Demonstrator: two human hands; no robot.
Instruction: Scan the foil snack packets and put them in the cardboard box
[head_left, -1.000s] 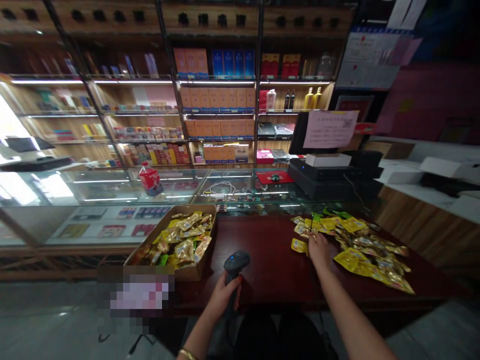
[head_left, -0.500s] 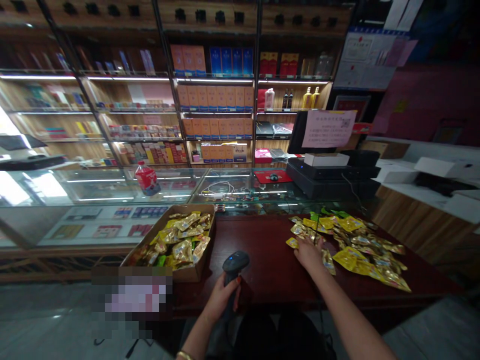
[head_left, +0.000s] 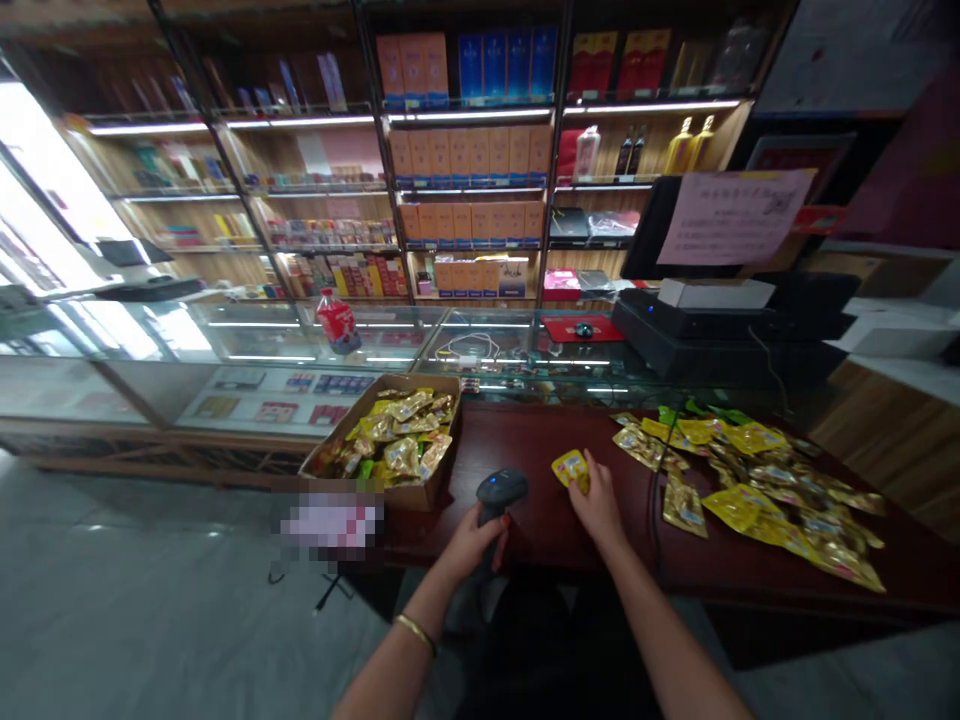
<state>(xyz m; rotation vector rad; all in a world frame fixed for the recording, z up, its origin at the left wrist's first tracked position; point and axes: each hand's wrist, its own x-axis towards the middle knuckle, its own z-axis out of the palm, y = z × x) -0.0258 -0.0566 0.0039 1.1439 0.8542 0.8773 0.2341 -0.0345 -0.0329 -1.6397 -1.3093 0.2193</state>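
The left hand (head_left: 480,540) has its grip wrapped around the handle of a dark scanner (head_left: 501,487), head tilted up, while the right hand (head_left: 600,505) has its grip pinched on the near right edge of a yellow packet (head_left: 570,468), just right of the scanner over the middle of the desk (head_left: 487,440); whether the packet touches the wood I cannot tell. Held by one edge, it could slip or fold, and its shiny film could throw glare at the scanner. The dark cable (head_left: 657,510) crossing beside the right-hand pile (head_left: 757,470) could catch the right forearm and drag packets along. The cardboard box (head_left: 420,495) at the desk's left end is heaped, so a knock might spill some. Counted: one scanner, one packet in the right hand, one cardboard box, one pile, and one gold packet (head_left: 682,505) lying at the pile's near left side. Packets in the box and pile overlap too much to number. Beyond, one red-labelled bottle (head_left: 337,322) and one mouse (head_left: 583,330).
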